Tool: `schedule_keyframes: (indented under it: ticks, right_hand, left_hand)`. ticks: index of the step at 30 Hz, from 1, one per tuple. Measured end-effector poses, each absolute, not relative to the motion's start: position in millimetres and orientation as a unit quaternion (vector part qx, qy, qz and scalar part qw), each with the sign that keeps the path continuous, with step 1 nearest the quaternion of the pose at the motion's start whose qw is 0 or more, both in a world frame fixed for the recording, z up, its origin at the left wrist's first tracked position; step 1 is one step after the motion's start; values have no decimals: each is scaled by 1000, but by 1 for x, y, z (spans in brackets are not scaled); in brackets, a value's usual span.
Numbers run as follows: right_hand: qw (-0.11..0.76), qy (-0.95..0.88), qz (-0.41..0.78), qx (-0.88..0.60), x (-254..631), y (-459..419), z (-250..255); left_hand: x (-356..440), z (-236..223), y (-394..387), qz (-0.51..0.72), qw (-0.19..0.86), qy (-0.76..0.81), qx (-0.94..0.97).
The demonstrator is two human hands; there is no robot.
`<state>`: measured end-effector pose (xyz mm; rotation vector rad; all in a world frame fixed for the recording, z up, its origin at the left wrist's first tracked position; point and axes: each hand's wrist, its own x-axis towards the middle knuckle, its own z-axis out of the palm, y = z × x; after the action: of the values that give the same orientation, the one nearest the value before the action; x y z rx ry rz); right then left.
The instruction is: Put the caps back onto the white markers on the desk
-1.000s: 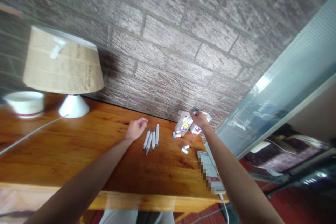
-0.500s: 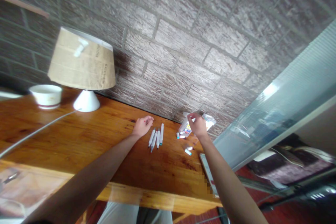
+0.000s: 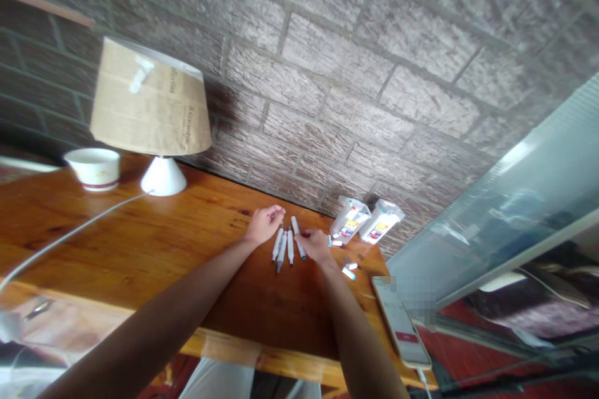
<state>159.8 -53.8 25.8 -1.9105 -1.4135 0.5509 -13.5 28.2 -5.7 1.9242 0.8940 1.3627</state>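
Several white marker pens lie side by side on the wooden table near the brick wall. My left hand rests just left of them with its fingers curled loosely, holding nothing I can see. My right hand is down at the right end of the row, fingers closed around one marker with a teal tip. Two white marker packs lean against the wall to the right. A few loose caps lie beside my right wrist.
A table lamp with a beige shade stands at the back left, its cord trailing across the table. A white bowl sits left of it. A phone lies at the table's right edge, beside a glass panel.
My right hand left the marker packs by the wall and came down leftward to the row of markers, adding a marker there. The left hand has stayed put. The view shifted slightly.
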Motion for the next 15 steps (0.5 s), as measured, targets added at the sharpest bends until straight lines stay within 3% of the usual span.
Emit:
schedule_keyframes:
  ticks: [7, 15]
  right_hand:
    - [509, -485, 374, -605, 178, -60, 31]
    - [701, -366, 453, -413, 183, -76, 65]
  left_hand:
    - [-8, -9, 27, 498, 319, 333, 735]
    - [-11, -10, 31, 509, 329, 341, 718]
